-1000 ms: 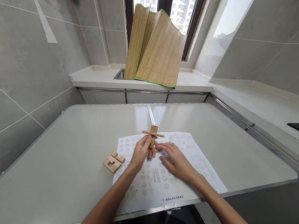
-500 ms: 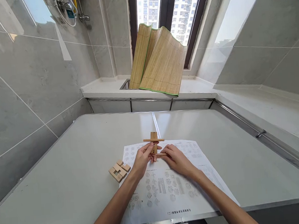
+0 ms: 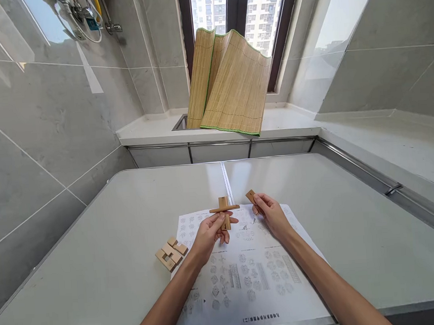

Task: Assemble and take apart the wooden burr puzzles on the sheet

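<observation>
My left hand (image 3: 209, 232) grips a few wooden puzzle pieces (image 3: 223, 201) joined in a cross shape, a flat bar crossing an upright one. To the right, and apart from it, my right hand (image 3: 270, 210) pinches a single flat wooden piece (image 3: 250, 195) between thumb and fingers, tilted up to the left. Both hands are above a printed instruction sheet (image 3: 256, 298) with rows of small diagrams. Left of the sheet, several notched wooden pieces (image 3: 172, 252) lie close together on the table; their exact shapes are hard to make out.
The pale table (image 3: 98, 270) has a seam down its middle. Beyond its far edge is a white ledge (image 3: 155, 129) with a metal rail below. A bamboo mat (image 3: 234, 87) leans against the window. Tiled walls rise at both sides, with a shower fitting (image 3: 80, 13) at upper left.
My right hand has moved up and right, away from the joined pieces, with one flat piece in its fingers. The left hand still holds the cross-shaped pieces. The view has shifted slightly.
</observation>
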`<state>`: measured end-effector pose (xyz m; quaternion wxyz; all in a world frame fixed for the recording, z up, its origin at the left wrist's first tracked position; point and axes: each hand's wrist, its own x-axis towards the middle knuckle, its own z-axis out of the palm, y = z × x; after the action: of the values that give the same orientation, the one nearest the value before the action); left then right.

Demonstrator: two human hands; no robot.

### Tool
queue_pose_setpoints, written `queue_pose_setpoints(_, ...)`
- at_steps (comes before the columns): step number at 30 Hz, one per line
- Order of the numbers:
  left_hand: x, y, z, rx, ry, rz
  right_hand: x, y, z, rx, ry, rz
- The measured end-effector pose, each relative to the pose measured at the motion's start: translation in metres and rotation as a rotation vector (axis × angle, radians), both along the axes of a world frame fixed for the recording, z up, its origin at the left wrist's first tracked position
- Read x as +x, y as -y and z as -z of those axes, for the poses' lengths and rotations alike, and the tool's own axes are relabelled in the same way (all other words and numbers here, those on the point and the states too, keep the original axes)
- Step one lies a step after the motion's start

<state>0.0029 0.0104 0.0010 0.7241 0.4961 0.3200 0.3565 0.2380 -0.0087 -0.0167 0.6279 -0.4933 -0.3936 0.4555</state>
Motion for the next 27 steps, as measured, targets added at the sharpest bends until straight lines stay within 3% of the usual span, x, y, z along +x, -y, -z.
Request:
queue_pose_setpoints(8, 0.000, -0.002, -0.001, -0.050, 0.054, 0.018, 0.002, 0.004, -0.007, -0.027, -0.170, -0.055)
queue_pose_setpoints(15, 0.000, -0.001, -0.003, -0.113, 0.123, 0.046, -0.009, 0.006, -0.009, -0.038, -0.415, -0.267)
queue_pose_setpoints(22, 0.000, 0.000, -0.002, -0.131, 0.131, 0.086, -0.008, 0.009, -0.010, -0.037, -0.467, -0.329)
queue_pose_setpoints(27, 0.001, 0.001, -0.002, -0.131, 0.112, 0.111, -0.010, 0.012, -0.010, -0.041, -0.385, -0.339)
